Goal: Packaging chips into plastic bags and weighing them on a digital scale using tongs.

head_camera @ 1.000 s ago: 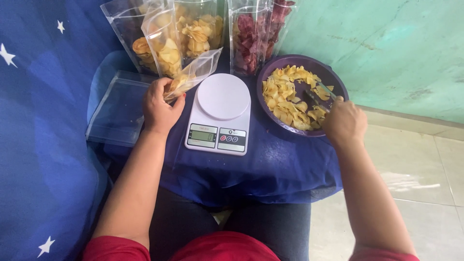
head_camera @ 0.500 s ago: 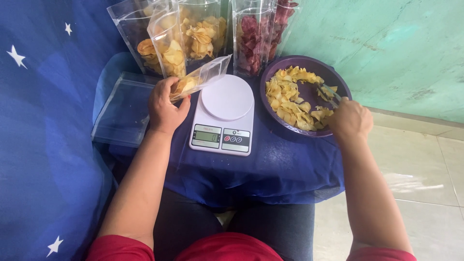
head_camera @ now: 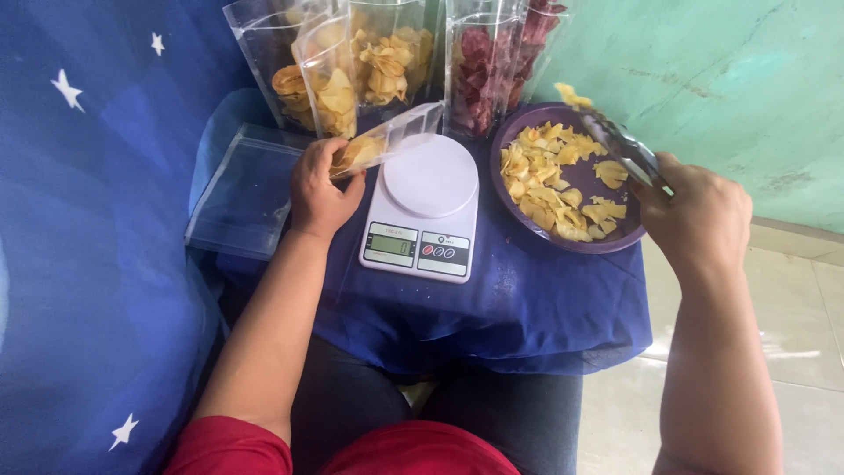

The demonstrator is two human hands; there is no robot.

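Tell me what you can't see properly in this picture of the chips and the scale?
All in the head view:
- Left hand covers the bottom of the clear pouch, so how many chips are inside it is hidden.
- Right hand hides the handles of the tongs.
- Scale display is too small to read.
- Tall bags behind are cut off by the top edge.
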